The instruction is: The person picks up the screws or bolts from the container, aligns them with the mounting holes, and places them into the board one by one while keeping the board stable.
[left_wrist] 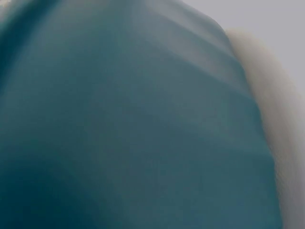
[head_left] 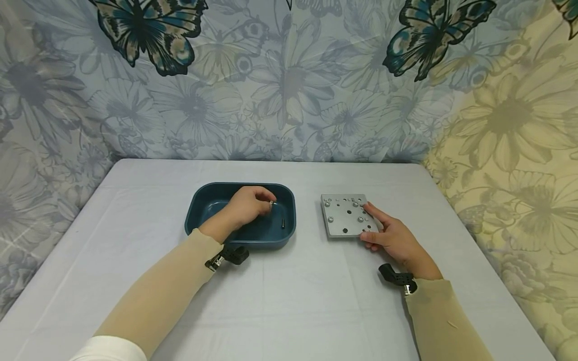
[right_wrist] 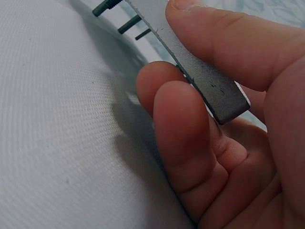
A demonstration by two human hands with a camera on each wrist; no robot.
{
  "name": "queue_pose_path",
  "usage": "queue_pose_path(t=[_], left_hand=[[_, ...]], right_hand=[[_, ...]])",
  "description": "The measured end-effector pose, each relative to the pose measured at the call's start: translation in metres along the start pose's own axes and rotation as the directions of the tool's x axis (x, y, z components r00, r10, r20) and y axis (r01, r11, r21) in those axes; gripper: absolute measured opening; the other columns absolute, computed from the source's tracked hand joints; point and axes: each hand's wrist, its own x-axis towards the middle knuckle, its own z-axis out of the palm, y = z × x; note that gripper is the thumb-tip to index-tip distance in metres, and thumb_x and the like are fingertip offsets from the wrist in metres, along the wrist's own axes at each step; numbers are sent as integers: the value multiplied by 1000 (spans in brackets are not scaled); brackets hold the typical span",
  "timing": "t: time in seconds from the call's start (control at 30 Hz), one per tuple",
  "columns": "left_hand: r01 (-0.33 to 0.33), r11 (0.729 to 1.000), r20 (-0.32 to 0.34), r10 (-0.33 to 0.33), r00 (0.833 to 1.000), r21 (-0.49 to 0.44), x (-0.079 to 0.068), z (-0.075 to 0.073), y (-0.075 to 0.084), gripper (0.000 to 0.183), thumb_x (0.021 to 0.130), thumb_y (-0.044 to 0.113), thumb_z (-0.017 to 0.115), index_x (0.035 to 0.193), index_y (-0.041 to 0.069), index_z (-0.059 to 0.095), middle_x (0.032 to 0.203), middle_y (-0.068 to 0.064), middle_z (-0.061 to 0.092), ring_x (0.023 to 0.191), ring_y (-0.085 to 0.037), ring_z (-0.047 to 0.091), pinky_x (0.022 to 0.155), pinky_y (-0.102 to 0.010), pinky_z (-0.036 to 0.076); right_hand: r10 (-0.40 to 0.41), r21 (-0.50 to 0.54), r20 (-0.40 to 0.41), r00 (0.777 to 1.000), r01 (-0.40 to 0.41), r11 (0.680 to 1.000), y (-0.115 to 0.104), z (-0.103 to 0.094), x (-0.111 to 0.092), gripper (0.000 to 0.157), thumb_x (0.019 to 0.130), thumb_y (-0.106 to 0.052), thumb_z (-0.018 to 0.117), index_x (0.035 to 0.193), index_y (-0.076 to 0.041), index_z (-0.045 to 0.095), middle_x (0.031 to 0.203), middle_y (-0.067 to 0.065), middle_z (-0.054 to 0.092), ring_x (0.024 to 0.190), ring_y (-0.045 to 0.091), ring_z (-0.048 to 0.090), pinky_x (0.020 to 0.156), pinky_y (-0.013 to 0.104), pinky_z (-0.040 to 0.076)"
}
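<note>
My left hand reaches into a dark teal tray, thumb and fingertips pinching a small shiny metal piece, apparently a screw. Another small dark screw stands out on the tray floor, right of that hand. To the right, a grey metal plate with holes and several screw heads is gripped at its right edge by my right hand. From the right wrist, threaded screw shanks poke out below the plate, which is tilted, with fingers underneath and thumb on top.
Both things are on a table with a white cloth. Behind it hangs a fabric printed with flowers and butterflies. The tray's outer wall fills most of the left wrist view, blurred.
</note>
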Motion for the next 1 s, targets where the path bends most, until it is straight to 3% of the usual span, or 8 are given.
queue_pose_path(t=[0.2,0.3,0.53,0.7,1.0], left_hand=[[37,971,23,-32,999,-236,-3,2,7,26,94,1,66,120,-3,67,118,-19,65,96,-23,68,84,-34,56],[43,961,32,-36,999,-273,-5,4,12,25,94,-1,65,119,-4,66,120,-21,63,94,-23,67,82,-33,56],[16,933,22,-9,1000,-358,-7,11,24,20,94,-3,66,113,-6,68,117,-20,65,93,-23,69,81,-33,57],[-14,915,0,16,1000,-404,-6,24,36,17,92,-4,69,109,-4,70,108,-15,67,91,-24,70,80,-33,57],[-31,896,54,61,997,-444,3,57,53,16,91,-6,69,106,-2,71,112,-22,64,92,-28,70,80,-34,57]], right_hand=[[-1,-4,-2,1000,1,1000,0,0,-1,94,80,-28,86,157,-25,33,104,16,69,64,24,65,61,31,55],[0,1,0,1000,0,1000,1,0,-1,94,80,-28,86,158,-26,33,98,16,70,64,24,65,61,31,56],[-9,2,9,1000,9,1000,0,-1,0,94,80,-29,86,158,-25,33,122,18,63,65,24,65,61,31,56],[-6,24,23,1000,6,1000,0,-2,0,95,80,-27,86,158,-23,32,108,17,68,64,24,64,61,30,55],[17,26,26,1000,-18,999,-4,-2,-2,94,81,-25,85,158,-27,31,85,16,71,65,24,64,61,31,55]])
